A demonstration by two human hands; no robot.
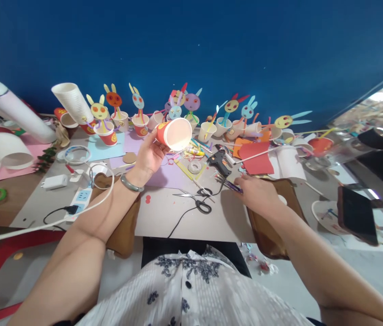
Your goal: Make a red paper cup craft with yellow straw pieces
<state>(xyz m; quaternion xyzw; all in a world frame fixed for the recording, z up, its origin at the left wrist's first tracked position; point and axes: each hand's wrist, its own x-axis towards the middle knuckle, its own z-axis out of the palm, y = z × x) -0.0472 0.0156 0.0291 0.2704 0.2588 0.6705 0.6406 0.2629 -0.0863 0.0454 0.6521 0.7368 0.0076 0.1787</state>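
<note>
My left hand (152,156) grips a red paper cup (166,134) from the side, fingers wrapped round it. The cup is tilted, its pale round end turned to the right and towards me. Low over the table on the right, my right hand (257,192) has its fingertips closed on a dark purple pen (234,185). Just beyond those fingers lies a black glue gun (220,162). Scissors (198,199) with black handles rest between my two hands, close to a roll of clear tape (194,167).
Paper cups with rabbit-faced figures (105,136) line the back by the blue wall. A power strip (81,201) with cables lies left. Red paper (255,156) is behind my right hand. Brown padded bags (273,226) flank the front edge; a phone (357,215) sits far right.
</note>
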